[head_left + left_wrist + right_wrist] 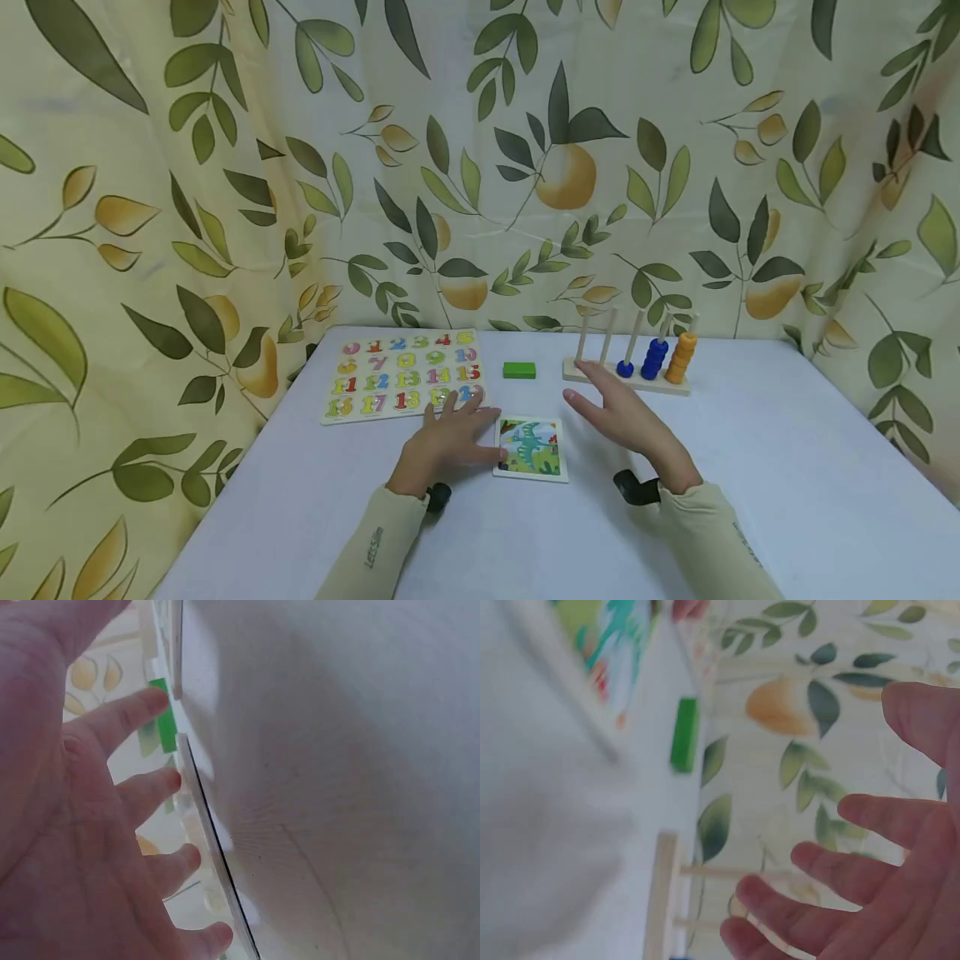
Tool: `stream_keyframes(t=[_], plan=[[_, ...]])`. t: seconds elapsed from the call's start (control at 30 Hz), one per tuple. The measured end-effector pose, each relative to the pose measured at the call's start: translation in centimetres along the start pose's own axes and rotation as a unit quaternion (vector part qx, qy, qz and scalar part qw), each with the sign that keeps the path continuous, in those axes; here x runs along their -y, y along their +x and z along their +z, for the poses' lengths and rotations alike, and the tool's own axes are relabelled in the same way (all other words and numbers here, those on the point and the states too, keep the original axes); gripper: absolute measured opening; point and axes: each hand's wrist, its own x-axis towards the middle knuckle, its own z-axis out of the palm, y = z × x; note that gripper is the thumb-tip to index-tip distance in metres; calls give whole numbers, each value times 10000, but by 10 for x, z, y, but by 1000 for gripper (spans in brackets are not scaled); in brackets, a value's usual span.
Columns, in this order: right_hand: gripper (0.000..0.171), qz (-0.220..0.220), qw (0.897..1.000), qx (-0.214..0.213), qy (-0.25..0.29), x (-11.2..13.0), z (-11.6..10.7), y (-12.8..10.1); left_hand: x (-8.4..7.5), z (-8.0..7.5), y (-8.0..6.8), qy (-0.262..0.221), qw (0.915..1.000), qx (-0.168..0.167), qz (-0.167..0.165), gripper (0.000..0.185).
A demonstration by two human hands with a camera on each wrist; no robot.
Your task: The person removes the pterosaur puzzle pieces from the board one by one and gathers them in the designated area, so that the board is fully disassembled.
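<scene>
A square picture puzzle [531, 450] with a teal dinosaur lies flat on the table. My left hand [452, 442] is spread, its thumb over the puzzle's left edge and its fingertips at the near edge of the number board [408, 379]. Fingers extended and holding nothing, my right hand [618, 412] is held to the right of the puzzle, in front of the wooden bead stacker [626, 377]. Beyond the puzzle lies a green block [519, 370]; it also shows in the right wrist view as a green block [684, 735].
The bead stacker has several upright pegs; blue beads [655, 360] and orange beads [681, 358] sit on its right-hand pegs. A white cloth covers the table [750, 450]. A curtain [465, 167] with leaves and fruit hangs behind it.
</scene>
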Motion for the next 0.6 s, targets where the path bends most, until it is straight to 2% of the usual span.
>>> stream_keyframes(t=[0.33, 0.6], plan=[[60, -382, 9968, 126, 687, 27, 6, 19, -3, -3, 1, 6, 9994, 117, -321, 83], [45, -561, 9935, 396, 910, 37, 26, 35, -5, 1, 1, 154, 9989, 196, -392, 85]])
